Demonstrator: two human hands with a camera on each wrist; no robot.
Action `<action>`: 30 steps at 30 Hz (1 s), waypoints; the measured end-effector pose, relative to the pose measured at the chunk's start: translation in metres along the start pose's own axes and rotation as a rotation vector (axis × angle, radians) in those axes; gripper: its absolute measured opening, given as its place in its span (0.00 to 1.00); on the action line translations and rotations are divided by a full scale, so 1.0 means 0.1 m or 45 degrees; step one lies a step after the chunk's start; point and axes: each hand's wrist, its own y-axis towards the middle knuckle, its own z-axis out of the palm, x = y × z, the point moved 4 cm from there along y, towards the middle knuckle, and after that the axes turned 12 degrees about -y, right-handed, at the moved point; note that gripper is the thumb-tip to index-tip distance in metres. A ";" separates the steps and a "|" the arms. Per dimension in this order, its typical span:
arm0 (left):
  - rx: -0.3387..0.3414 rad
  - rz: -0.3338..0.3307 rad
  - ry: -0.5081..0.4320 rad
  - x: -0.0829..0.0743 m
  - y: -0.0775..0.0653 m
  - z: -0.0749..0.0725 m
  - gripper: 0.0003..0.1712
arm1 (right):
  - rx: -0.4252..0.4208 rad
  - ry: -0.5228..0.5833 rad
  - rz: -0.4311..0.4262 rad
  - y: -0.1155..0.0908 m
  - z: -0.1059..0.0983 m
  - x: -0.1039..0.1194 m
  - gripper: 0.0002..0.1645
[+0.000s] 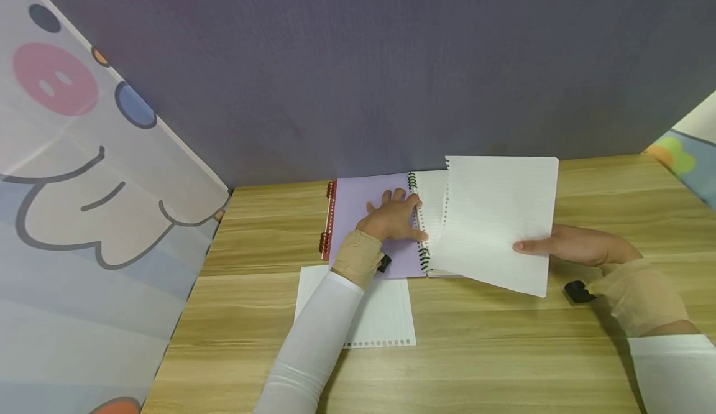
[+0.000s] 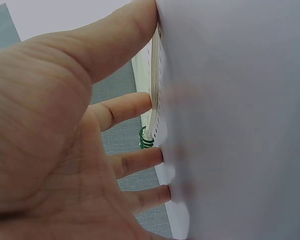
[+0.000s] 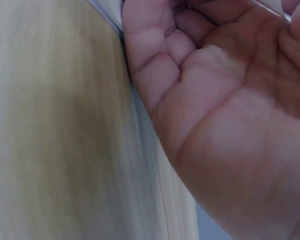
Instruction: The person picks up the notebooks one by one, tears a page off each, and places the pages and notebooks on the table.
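A spiral notebook with green coils [image 1: 424, 257] lies open on the table, its purple cover [image 1: 352, 215] to the left. My left hand [image 1: 390, 218] presses on it with fingers spread, the thumb and fingertips along the coil binding. In the left wrist view the fingertips [image 2: 154, 155] touch the notebook beside the green coil. My right hand [image 1: 582, 245] pinches the right edge of a white lined sheet [image 1: 498, 215], thumb on top and fingers hidden beneath. The sheet is raised over the right-hand pages, its left edge a row of torn holes. In the right wrist view the fingers [image 3: 150, 65] are curled.
Another loose sheet [image 1: 386, 314] with punched holes lies in front of the notebook, partly under my left forearm. A red strip with red coils [image 1: 325, 242] shows at the purple cover's left. A grey panel [image 1: 391, 72] stands behind the wooden table [image 1: 475, 352].
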 end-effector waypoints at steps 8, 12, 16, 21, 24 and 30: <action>0.003 0.003 -0.013 -0.01 -0.01 -0.01 0.45 | -0.002 -0.027 0.021 -0.01 0.00 -0.02 0.26; 0.004 0.007 -0.014 0.00 -0.01 -0.01 0.45 | -0.016 -0.040 0.043 -0.02 -0.01 -0.04 0.27; 0.007 0.008 -0.014 0.00 0.00 -0.01 0.44 | -0.020 -0.010 0.044 -0.02 -0.02 -0.07 0.25; 0.005 0.008 -0.015 0.01 -0.01 -0.01 0.45 | -0.007 0.031 0.016 -0.02 -0.02 -0.07 0.23; 0.005 0.011 -0.015 0.01 0.00 -0.01 0.45 | 0.002 0.065 -0.015 -0.02 -0.01 -0.07 0.23; 0.000 0.015 -0.013 0.01 0.00 -0.01 0.45 | 0.021 0.169 -0.086 -0.01 0.00 -0.08 0.23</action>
